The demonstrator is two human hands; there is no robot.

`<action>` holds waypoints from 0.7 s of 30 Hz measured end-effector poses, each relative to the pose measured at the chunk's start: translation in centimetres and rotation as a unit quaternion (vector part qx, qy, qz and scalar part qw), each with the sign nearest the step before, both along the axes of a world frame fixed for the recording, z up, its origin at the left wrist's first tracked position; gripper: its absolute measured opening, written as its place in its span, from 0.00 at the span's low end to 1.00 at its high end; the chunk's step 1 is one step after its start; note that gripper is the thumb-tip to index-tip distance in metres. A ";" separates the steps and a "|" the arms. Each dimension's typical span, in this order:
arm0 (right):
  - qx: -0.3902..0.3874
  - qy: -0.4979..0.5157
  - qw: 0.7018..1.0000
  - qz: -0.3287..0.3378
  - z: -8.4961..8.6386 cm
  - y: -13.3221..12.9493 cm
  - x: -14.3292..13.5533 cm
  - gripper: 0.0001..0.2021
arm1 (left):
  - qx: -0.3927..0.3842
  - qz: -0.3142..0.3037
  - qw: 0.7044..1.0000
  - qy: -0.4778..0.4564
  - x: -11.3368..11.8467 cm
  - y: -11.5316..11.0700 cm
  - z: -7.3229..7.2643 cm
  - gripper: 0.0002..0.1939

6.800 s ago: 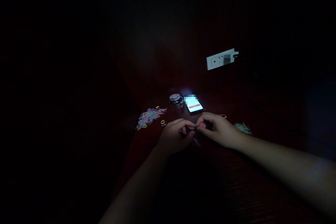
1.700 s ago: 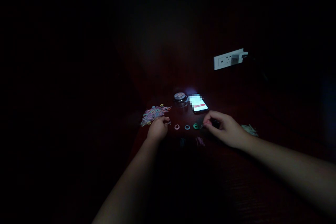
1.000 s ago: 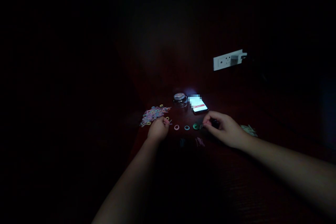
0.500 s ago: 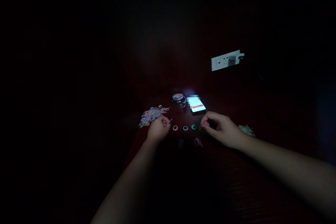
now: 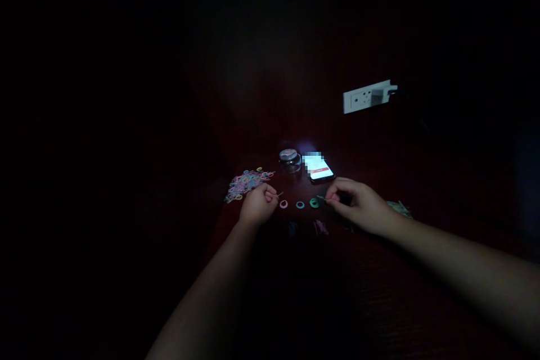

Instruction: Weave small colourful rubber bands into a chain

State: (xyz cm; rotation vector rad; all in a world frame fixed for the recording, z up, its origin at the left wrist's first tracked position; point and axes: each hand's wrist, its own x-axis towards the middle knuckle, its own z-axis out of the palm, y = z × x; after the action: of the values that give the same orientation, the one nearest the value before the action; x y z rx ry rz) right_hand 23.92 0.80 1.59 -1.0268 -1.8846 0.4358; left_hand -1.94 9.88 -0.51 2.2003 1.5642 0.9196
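Observation:
My left hand (image 5: 258,204) is closed in a pinch, with a thin pale hair elastic (image 5: 280,194) sticking out past the fingertips. Beside it lies a heap of pastel hair elastics (image 5: 244,184). My right hand (image 5: 360,205) is also pinched, and a thin greenish hair elastic (image 5: 320,197) shows at its fingertips. Between the hands, in a row on the dark table, are a pink ring (image 5: 284,207), a blue ring (image 5: 300,208) and a green ring (image 5: 313,206). The green one is nearest my right fingers.
A round lidded clear jar (image 5: 289,163) and a lit phone (image 5: 322,171) stand behind the rings. Nearer me lie small pink (image 5: 321,228) and dark teal (image 5: 292,229) piles. A pale pile (image 5: 400,208) is partly behind my right wrist. A socket strip (image 5: 365,98) is on the wall.
The greenish elastic at my right fingertips now points left over the table toward the green ring. My left hand stays pinched. The whole view has shifted slightly.

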 end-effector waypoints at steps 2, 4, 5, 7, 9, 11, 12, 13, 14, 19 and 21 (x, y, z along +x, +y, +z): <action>-0.006 0.002 1.000 0.003 0.0 0.0 0.0 0.03 | 0.000 -0.002 1.000 0.001 0.0 0.0 0.0 0.04; -0.010 0.006 1.000 0.005 0.0 0.0 0.0 0.03 | 0.000 -0.001 1.000 0.002 0.0 0.0 0.0 0.05; -0.011 0.007 1.000 0.005 0.0 0.0 0.0 0.03 | 0.001 -0.001 1.000 0.002 0.1 0.0 0.0 0.05; -0.010 0.009 1.000 0.004 -0.1 0.0 0.0 0.03 | 0.003 -0.002 1.000 0.002 0.1 0.0 -0.1 0.05; -0.008 0.006 1.000 0.002 -0.3 0.1 0.0 0.03 | 0.005 -0.003 1.000 0.005 0.0 0.1 -0.2 0.05; -0.004 -0.002 1.000 -0.003 -0.3 0.2 0.1 0.04 | 0.006 0.001 1.000 0.011 -0.1 0.2 -0.2 0.05; -0.001 -0.012 1.000 -0.007 -0.3 0.3 0.3 0.04 | 0.006 0.005 1.000 0.014 -0.2 0.2 -0.3 0.05; 0.002 -0.029 1.000 -0.010 -0.1 0.3 0.6 0.04 | 0.007 0.009 1.000 0.017 -0.3 0.3 -0.3 0.04; 0.005 -0.052 0.998 -0.015 0.3 0.3 0.9 0.04 | 0.007 0.012 1.000 0.018 -0.4 0.4 -0.4 0.04; -0.031 -0.215 0.973 -0.081 3.6 0.1 3.9 0.03 | 0.000 0.012 1.000 0.016 -0.3 0.4 -0.4 0.04; -0.088 -0.270 0.953 -0.101 4.8 0.0 5.5 0.03 | -0.002 0.012 1.000 0.012 -0.1 0.3 -0.2 0.05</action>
State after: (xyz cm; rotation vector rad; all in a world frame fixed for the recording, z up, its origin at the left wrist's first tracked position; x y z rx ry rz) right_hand 29.46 0.77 6.37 -1.5633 -2.2102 0.2138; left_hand -2.08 10.15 -0.75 2.2029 1.6042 0.8981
